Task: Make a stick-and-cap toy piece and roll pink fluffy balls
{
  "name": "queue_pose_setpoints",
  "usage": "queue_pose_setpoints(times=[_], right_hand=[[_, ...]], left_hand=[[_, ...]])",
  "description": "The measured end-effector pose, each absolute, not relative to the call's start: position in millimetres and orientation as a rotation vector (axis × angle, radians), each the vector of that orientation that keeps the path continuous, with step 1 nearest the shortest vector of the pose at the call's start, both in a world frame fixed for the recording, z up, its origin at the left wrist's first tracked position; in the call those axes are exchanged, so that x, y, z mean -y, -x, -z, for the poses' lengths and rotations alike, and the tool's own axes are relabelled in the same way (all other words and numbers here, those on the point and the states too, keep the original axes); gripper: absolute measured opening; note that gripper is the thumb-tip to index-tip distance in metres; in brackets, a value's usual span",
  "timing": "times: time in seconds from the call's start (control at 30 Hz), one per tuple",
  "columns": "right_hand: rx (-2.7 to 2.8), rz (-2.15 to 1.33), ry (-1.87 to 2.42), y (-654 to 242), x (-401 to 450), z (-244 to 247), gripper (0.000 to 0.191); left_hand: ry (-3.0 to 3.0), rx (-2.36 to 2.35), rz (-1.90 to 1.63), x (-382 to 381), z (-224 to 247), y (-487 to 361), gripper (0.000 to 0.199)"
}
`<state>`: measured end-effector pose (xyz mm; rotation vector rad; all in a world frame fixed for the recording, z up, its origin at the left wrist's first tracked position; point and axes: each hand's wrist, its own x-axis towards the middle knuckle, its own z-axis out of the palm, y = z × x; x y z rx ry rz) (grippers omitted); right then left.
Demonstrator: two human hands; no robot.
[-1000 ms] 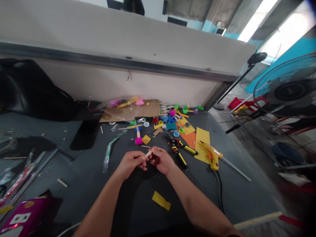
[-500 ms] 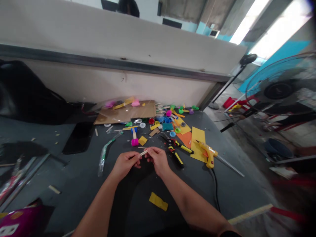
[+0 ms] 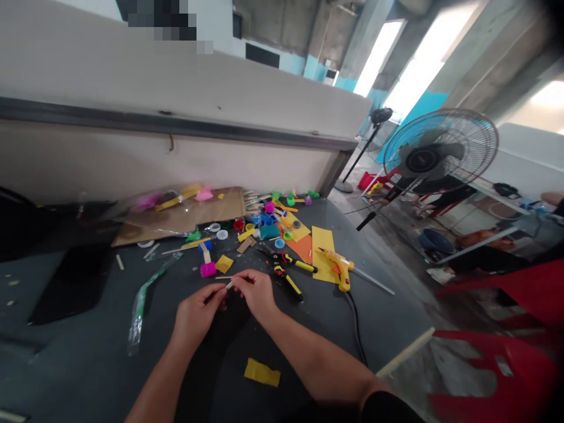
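Over the middle of the dark table, my left hand (image 3: pixel 198 312) and my right hand (image 3: pixel 256 292) meet fingertip to fingertip. Both pinch a small pale stick (image 3: pixel 229 285), mostly covered by the fingers. Just beyond the fingertips lies a yellow square piece (image 3: pixel 224 264), with a magenta cap (image 3: pixel 208 269) on a wooden stick to its left. Pliers with yellow and black handles (image 3: pixel 288 282) lie right of my right hand. A yellow strip (image 3: pixel 262 372) rests nearer to me, below the hands.
A yellow glue gun (image 3: pixel 341 268) with a black cord lies at the right on yellow sheet. Colourful caps and sticks are heaped before a cardboard piece (image 3: pixel 176 216). A dark phone (image 3: pixel 73 285) lies left; a fan (image 3: pixel 423 158) and red chair (image 3: pixel 497 376) stand right.
The view has swung to the right, so the table's things sit further left. Both hands still pinch the small stick, which now shows less between the fingers.
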<state>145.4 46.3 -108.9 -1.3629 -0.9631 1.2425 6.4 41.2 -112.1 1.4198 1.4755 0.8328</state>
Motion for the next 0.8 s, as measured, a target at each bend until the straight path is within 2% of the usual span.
queue_pose_setpoints(times=[0.1,0.13,0.2,0.33,0.43,0.5,0.63,0.8], right_hand=[[1.108,-1.183,1.379,-156.5,-42.9,90.2,0.009],[1.226,-1.101,1.400,-166.6,-40.4,79.8,0.015],[1.422,-0.847,1.472,-196.9,-33.3,57.5,0.029],[1.637,-0.250,1.854,-267.3,-15.7,37.0,0.036],[1.840,-0.108,2.116,-291.1,-9.6,53.8,0.072],[1.952,-0.140,2.179,-289.6,-11.4,70.8,0.086],[1.959,-0.105,2.192,-269.8,-20.5,90.6,0.076],[1.730,-0.058,2.147,-249.9,-44.5,88.0,0.064]], left_hand=[[-1.497,-1.530,-0.829,-41.9,115.4,-4.7,0.030],[-1.493,-1.522,-0.827,-42.1,115.5,-4.1,0.030],[-1.465,-1.494,-0.822,-42.3,115.0,-3.9,0.032],[-1.497,-1.473,-0.807,-43.4,114.3,-6.6,0.032],[-1.543,-1.478,-0.782,-43.9,115.2,-9.2,0.031],[-1.547,-1.486,-0.798,-42.6,115.1,-10.0,0.030],[-1.545,-1.497,-0.845,-36.5,112.6,-9.2,0.028],[-1.526,-1.464,-0.878,-35.6,114.7,-9.3,0.028]])
